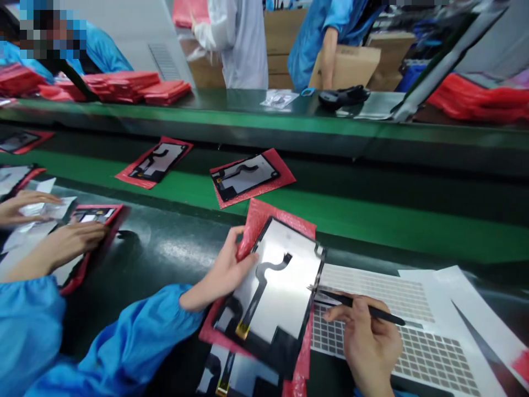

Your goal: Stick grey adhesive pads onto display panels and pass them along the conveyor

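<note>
Now: your right hand [367, 342] fingers pinch tweezers [359, 303], tip at panel [276, 292] right edge. Your left hand [225, 270] thumb and curled fingers clamp panel's left edge on red bubble bag [268, 218]. Placement looks unfinished; label sheet [413, 342] mostly full; second panel [235, 375] waits below.

Left hand [225, 273] rests flat, fingers extended; right hand [367, 342] pinches, fingers curled.

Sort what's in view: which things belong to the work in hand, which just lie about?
In hand: left hand on display panel with red bubble bag; right hand holding tweezers; sticker sheet.
Lying about: left belt panel; right belt panel; red bag stacks; black device; cardboard box.
</note>
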`<state>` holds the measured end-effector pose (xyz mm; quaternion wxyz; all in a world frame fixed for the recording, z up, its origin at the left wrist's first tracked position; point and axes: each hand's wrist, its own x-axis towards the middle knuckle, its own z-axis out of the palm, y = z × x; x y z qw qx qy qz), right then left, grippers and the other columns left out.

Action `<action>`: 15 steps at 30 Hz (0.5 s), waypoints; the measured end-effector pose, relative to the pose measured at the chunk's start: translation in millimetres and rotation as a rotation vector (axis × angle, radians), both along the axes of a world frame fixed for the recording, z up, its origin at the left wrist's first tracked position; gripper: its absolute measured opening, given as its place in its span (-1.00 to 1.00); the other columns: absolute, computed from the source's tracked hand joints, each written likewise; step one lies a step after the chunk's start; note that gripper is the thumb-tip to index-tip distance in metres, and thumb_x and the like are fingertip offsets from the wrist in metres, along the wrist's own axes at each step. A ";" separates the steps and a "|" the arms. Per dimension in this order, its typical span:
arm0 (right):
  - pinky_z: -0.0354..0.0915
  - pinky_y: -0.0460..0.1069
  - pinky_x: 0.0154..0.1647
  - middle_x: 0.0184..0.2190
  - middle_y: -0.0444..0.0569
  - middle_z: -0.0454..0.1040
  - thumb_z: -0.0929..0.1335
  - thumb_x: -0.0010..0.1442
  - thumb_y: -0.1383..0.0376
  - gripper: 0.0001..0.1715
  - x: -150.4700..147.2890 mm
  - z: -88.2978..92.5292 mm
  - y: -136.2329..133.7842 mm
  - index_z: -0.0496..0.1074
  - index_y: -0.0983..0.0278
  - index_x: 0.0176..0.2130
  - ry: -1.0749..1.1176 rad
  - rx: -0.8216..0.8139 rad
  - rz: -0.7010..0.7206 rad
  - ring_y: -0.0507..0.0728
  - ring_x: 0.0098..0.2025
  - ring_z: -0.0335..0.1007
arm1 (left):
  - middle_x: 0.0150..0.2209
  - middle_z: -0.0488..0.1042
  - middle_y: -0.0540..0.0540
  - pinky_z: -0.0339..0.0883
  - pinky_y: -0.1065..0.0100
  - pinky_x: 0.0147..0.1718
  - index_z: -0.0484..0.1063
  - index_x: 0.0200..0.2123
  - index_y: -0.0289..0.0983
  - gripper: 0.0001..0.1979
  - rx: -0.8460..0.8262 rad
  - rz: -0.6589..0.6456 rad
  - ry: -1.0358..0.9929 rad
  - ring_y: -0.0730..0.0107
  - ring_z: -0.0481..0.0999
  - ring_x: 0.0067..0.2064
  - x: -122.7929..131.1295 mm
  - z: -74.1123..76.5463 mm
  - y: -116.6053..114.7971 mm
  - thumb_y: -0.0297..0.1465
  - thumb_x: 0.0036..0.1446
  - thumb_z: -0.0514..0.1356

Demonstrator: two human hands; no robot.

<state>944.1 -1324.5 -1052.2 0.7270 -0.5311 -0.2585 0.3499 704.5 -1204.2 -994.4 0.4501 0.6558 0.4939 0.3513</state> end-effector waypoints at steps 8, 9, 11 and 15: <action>0.55 0.02 -0.56 -0.40 -0.06 0.66 0.51 0.26 0.07 -0.65 13.2 -2.7 6.9 0.44 0.27 -0.25 0.030 0.018 -0.087 0.12 -0.64 0.57 | 0.12 0.47 -0.20 0.52 0.05 0.00 0.42 0.17 -0.28 -0.60 0.166 -0.038 0.091 0.17 0.55 0.04 158.1 -2.4 198.2 -0.22 0.36 0.25; 0.55 0.03 -0.56 -0.41 -0.05 0.66 0.50 0.27 0.06 -0.66 15.3 -3.9 6.4 0.44 0.26 -0.25 0.008 0.012 -0.081 0.13 -0.64 0.57 | 0.12 0.48 -0.20 0.52 0.05 0.00 0.42 0.17 -0.28 -0.60 0.178 -0.048 0.113 0.18 0.55 0.04 172.5 -2.2 211.8 -0.22 0.36 0.25; 0.56 0.04 -0.58 -0.41 -0.02 0.67 0.50 0.27 0.06 -0.65 19.0 -7.2 6.8 0.44 0.26 -0.24 -0.027 0.003 -0.061 0.16 -0.64 0.58 | 0.13 0.47 -0.20 0.52 0.04 0.00 0.42 0.17 -0.27 -0.59 0.203 -0.049 0.171 0.17 0.55 0.04 185.8 -0.2 234.4 -0.22 0.36 0.26; 0.58 0.05 -0.57 -0.36 0.03 0.70 0.50 0.27 0.06 -0.65 24.2 -14.6 8.1 0.44 0.25 -0.22 -0.057 -0.017 -0.014 0.17 -0.62 0.59 | 0.16 0.46 -0.22 0.50 0.02 0.04 0.42 0.18 -0.27 -0.59 0.237 0.036 0.321 0.14 0.53 0.08 142.4 16.6 269.4 -0.22 0.35 0.26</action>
